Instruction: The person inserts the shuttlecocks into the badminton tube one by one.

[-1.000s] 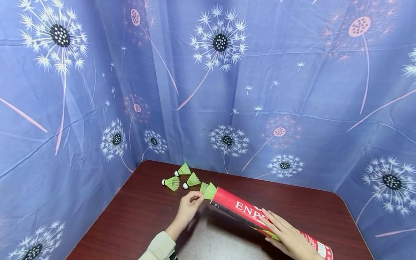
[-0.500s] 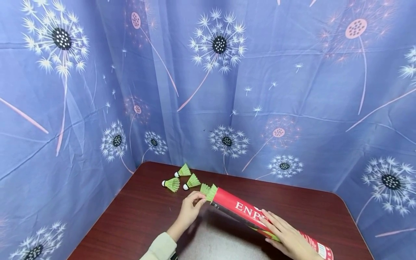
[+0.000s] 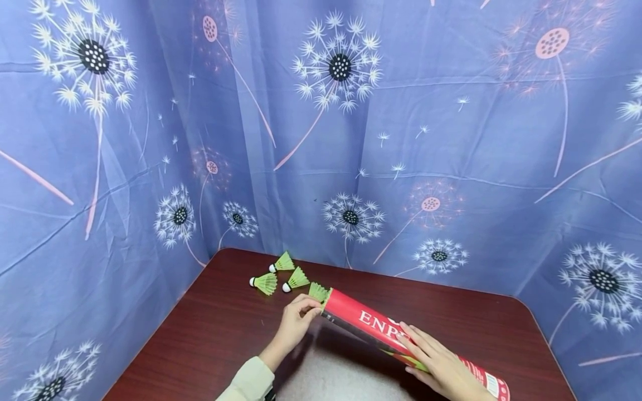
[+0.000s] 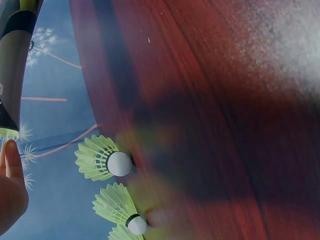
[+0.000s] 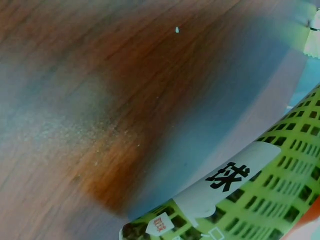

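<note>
In the head view my right hand lies over a red ENP-lettered shuttlecock tube, fingers across its top and thumb on the near side. In the right wrist view the tube's green patterned side shows. At its left mouth my left hand pinches the skirt edge of a shuttlecock, which sits almost wholly inside the tube. Its cork is hidden. Another green shuttlecock skirt shows just behind the tube mouth, partly covered by my fingers and the tube.
Several yellow-green shuttlecocks with white corks lie left of the tube: one rear, one left, one nearer the tube. The dark red table meets a blue dandelion-print curtain at the back and sides.
The shuttlecock at the mouth has slid deeper into the tube as my left hand moved right. The tube has shifted slightly left, with my right hand still on it.
</note>
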The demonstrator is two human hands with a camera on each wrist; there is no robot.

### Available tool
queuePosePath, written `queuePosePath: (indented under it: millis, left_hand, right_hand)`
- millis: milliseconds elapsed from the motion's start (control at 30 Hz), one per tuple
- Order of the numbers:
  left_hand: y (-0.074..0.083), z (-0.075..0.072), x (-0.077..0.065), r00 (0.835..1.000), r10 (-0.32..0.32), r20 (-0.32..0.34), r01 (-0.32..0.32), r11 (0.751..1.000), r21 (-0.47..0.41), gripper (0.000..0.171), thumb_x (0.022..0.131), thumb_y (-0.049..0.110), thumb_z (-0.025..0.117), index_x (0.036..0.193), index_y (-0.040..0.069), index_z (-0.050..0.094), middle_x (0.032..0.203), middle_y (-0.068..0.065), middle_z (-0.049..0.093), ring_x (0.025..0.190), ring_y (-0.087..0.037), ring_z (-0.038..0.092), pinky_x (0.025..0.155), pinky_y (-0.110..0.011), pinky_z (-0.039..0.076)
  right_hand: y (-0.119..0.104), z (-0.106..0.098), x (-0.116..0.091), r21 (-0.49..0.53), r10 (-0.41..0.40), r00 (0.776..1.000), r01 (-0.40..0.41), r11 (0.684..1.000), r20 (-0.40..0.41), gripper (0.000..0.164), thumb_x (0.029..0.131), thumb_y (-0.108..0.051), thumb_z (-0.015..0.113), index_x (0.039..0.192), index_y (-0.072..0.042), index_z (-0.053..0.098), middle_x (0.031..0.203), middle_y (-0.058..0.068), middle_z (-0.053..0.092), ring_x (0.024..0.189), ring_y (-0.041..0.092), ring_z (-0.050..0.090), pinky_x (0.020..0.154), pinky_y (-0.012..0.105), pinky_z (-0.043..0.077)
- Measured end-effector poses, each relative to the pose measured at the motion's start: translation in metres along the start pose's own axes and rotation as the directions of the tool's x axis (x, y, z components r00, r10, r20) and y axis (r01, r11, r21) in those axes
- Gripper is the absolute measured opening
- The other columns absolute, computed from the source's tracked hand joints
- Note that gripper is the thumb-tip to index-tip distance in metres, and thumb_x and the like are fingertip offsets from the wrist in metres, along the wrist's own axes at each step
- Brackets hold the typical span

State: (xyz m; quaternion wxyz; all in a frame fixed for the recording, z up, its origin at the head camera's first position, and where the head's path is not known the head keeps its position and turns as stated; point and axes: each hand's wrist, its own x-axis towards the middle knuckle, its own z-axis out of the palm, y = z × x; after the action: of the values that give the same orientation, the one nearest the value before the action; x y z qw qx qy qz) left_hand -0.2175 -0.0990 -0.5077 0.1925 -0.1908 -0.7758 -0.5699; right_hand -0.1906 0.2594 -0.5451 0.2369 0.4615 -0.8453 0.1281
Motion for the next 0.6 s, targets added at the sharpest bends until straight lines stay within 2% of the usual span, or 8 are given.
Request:
queuePosePath:
  millis: [167, 433, 600]
  left_hand:
    - [0.003, -0.001, 0.0, 1.0, 0.016, -0.003, -0.016, 0.999, 0.038, 0.005, 0.08, -0.007, 0.07, 0.082, -0.003, 0.071, 0.087, -0.015, 0.066, 0.077, -0.031, 0.062, 0.062, -0.028, 0.053]
    - [0.003, 0.0, 0.003, 0.998, 0.066, 0.019, -0.067, 0.997, 0.045, 0.009, 0.078, -0.011, 0.07, 0.081, -0.002, 0.072, 0.086, -0.017, 0.065, 0.077, -0.034, 0.061, 0.06, -0.029, 0.052]
    - [-0.016, 0.004, 0.001, 0.995, 0.093, 0.022, -0.094, 0.994, 0.05, 0.009, 0.079, -0.009, 0.07, 0.082, -0.001, 0.073, 0.087, -0.015, 0.065, 0.079, -0.031, 0.061, 0.061, -0.028, 0.052]
  right_hand:
    - [0.001, 0.001, -0.001, -0.003, -0.001, 1.0, 0.001, 1.0, -0.002, 0.066, 0.091, -0.046, 0.062, 0.144, -0.01, 0.045, 0.149, 0.013, 0.039, 0.135, 0.021, 0.037, 0.112, 0.014, 0.015]
    - [0.001, 0.0, -0.002, 0.002, 0.004, 1.0, -0.004, 1.0, 0.004, 0.07, 0.088, -0.043, 0.068, 0.144, -0.01, 0.044, 0.149, 0.013, 0.039, 0.135, 0.02, 0.036, 0.111, 0.013, 0.015]
    - [0.002, 0.0, -0.003, -0.005, 0.006, 1.0, -0.006, 1.0, 0.007, 0.069, 0.087, -0.041, 0.069, 0.144, -0.01, 0.044, 0.148, 0.014, 0.04, 0.134, 0.022, 0.037, 0.112, 0.014, 0.014]
